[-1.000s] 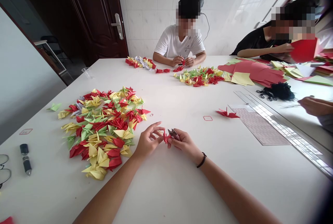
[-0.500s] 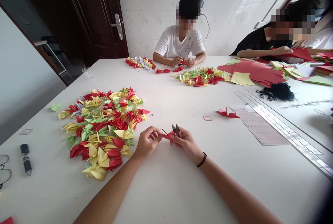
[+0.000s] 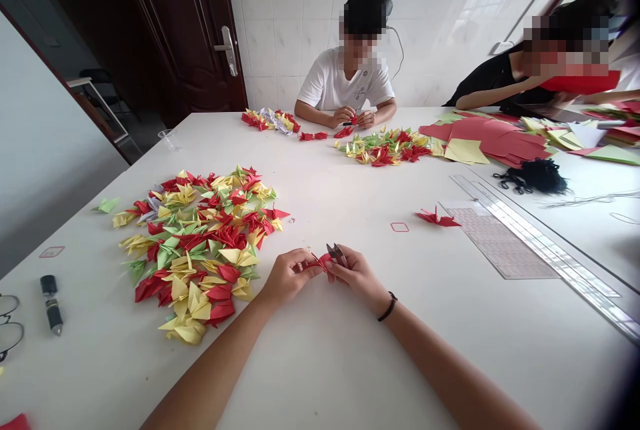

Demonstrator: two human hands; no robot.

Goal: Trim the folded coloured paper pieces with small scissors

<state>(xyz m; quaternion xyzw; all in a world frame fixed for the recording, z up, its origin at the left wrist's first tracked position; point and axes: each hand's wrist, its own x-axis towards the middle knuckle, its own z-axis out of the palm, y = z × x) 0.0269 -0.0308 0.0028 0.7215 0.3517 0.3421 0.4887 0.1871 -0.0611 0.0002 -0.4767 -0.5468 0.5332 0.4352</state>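
My left hand (image 3: 286, 277) and my right hand (image 3: 356, 273) meet over the white table (image 3: 320, 363), both pinched on a small red folded paper piece (image 3: 320, 261). Small metal snips (image 3: 337, 253) stick up from my right hand's fingers. My left fingers are curled shut on the left end of the red piece. A large heap of red, yellow and green folded paper cranes (image 3: 197, 243) lies just left of my left hand. A black band circles my right wrist.
One red crane (image 3: 437, 218) lies to the right beside a clear ruler (image 3: 545, 250) and a cutting mat (image 3: 495, 243). Two other people fold paper at the far side, with paper sheets (image 3: 487, 137) and another crane pile (image 3: 385, 148). A black pen (image 3: 51, 303) lies at the left.
My left fingers, spread a second ago, have closed onto the red piece. Both hands shifted slightly. A hand at the right edge has gone out of view.
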